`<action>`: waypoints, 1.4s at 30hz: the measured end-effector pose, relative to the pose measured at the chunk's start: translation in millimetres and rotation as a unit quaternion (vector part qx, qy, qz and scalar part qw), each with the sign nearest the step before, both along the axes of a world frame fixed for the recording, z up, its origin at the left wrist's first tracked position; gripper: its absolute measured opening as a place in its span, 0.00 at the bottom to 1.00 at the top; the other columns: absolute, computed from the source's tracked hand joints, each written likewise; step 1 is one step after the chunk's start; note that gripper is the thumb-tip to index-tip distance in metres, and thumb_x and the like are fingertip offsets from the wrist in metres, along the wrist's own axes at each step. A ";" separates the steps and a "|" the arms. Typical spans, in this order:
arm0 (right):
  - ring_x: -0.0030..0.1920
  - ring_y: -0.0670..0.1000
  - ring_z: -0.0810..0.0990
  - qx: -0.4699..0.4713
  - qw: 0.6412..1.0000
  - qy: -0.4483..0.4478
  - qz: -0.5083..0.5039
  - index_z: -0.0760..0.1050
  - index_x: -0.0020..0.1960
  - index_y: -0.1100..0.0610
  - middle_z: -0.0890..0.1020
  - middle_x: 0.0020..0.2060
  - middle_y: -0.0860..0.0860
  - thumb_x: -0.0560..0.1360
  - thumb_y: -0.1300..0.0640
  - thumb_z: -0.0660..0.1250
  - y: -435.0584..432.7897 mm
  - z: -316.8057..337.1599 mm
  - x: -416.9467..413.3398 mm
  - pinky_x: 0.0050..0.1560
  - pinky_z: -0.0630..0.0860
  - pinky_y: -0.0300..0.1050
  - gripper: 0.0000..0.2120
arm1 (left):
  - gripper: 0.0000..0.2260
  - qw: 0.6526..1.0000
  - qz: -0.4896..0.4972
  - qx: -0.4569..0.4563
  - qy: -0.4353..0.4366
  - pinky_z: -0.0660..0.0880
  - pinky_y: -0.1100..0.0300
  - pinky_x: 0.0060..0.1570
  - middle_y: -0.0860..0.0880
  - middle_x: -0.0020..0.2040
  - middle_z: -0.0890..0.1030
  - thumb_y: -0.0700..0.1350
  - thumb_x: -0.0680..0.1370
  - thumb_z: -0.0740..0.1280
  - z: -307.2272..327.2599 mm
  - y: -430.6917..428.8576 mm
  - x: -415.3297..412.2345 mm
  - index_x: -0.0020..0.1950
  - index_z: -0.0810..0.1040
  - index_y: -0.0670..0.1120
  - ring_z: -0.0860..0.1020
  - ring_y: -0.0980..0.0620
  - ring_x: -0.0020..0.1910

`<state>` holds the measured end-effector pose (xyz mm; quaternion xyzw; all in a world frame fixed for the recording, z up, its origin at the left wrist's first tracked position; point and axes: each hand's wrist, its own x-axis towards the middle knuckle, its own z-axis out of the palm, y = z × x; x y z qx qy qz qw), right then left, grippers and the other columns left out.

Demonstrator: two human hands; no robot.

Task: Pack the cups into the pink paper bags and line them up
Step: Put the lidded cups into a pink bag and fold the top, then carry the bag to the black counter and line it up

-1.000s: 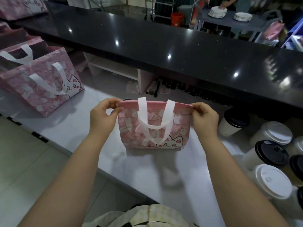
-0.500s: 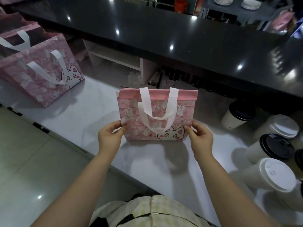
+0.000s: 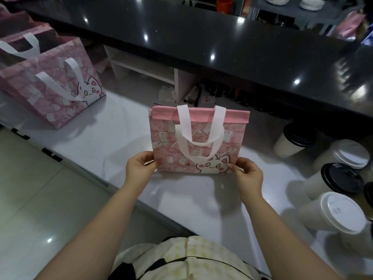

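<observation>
pink cat-print paper bag [image 3: 198, 142]: upright on white counter [image 3: 113, 138], lower corners pinched by left hand [image 3: 139, 168] and right hand [image 3: 249, 175]; lidded cups [image 3: 335, 211] grouped at right; two open bags [image 3: 50, 85] at left.

Left hand [image 3: 139, 168] and right hand [image 3: 249, 174] pinch (arms outstretched).

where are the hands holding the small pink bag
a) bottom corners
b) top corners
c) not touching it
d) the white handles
A: the left hand and right hand each pinch a bottom corner of the bag, and its handles hang free.
</observation>
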<state>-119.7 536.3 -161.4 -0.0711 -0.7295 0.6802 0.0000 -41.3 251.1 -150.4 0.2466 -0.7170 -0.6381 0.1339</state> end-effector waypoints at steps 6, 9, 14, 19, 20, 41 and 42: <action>0.37 0.41 0.82 0.003 1.000 0.003 -0.003 0.80 0.38 0.50 0.84 0.35 0.43 0.70 0.66 0.74 -3.8 4.0 -6.8 0.41 0.77 0.32 0.11 | 0.06 1.000 0.016 0.006 0.007 0.78 0.68 0.40 0.53 0.40 0.86 0.39 0.70 0.77 2.3 3.5 -11.6 0.41 0.82 0.48 0.84 0.55 0.40; 0.39 0.41 0.82 0.011 1.000 -0.010 -0.002 0.81 0.40 0.50 0.85 0.36 0.43 0.70 0.65 0.74 -2.2 -0.9 -0.9 0.40 0.76 0.31 0.10 | 0.06 1.000 0.015 -0.016 -0.009 0.80 0.62 0.45 0.54 0.41 0.86 0.41 0.71 0.77 -6.5 1.1 -3.4 0.44 0.83 0.50 0.84 0.55 0.42; 0.42 0.45 0.82 0.004 1.000 -0.014 -0.009 0.81 0.41 0.51 0.85 0.38 0.45 0.72 0.67 0.72 -10.2 4.5 1.3 0.44 0.78 0.36 0.10 | 0.04 0.999 0.035 0.000 0.009 0.81 0.56 0.45 0.50 0.40 0.85 0.44 0.72 0.77 -6.8 0.6 7.4 0.42 0.83 0.50 0.83 0.48 0.42; 0.43 0.45 0.83 -0.075 0.997 -0.017 0.006 0.81 0.44 0.54 0.85 0.40 0.48 0.74 0.68 0.70 -42.6 22.6 -5.6 0.44 0.80 0.40 0.09 | 0.05 0.988 0.149 0.020 0.043 0.80 0.54 0.44 0.49 0.39 0.84 0.39 0.73 0.75 10.7 -8.1 6.8 0.42 0.81 0.48 0.82 0.51 0.39; 0.42 0.44 0.83 -0.091 0.996 -0.019 0.013 0.81 0.44 0.54 0.85 0.40 0.47 0.74 0.68 0.70 -51.7 25.2 -6.6 0.43 0.80 0.39 0.09 | 0.07 0.982 0.179 0.028 0.055 0.79 0.56 0.42 0.51 0.37 0.84 0.37 0.73 0.74 14.1 -11.1 9.8 0.41 0.81 0.48 0.81 0.54 0.38; 0.41 0.48 0.80 -0.196 0.905 -0.034 0.377 0.78 0.45 0.57 0.82 0.39 0.51 0.76 0.67 0.68 -395.1 99.3 102.9 0.43 0.78 0.44 0.06 | 0.07 0.815 0.551 -0.004 0.179 0.76 0.69 0.38 0.51 0.40 0.83 0.36 0.75 0.72 101.6 -191.2 248.3 0.43 0.80 0.48 0.80 0.62 0.37; 0.40 0.47 0.80 -0.197 0.901 -0.032 0.386 0.78 0.45 0.57 0.82 0.39 0.51 0.76 0.67 0.68 -416.3 101.5 114.3 0.44 0.79 0.43 0.06 | 0.07 0.807 0.561 0.000 0.185 0.76 0.69 0.38 0.51 0.40 0.83 0.36 0.75 0.72 101.8 -206.1 259.2 0.43 0.80 0.48 0.81 0.61 0.37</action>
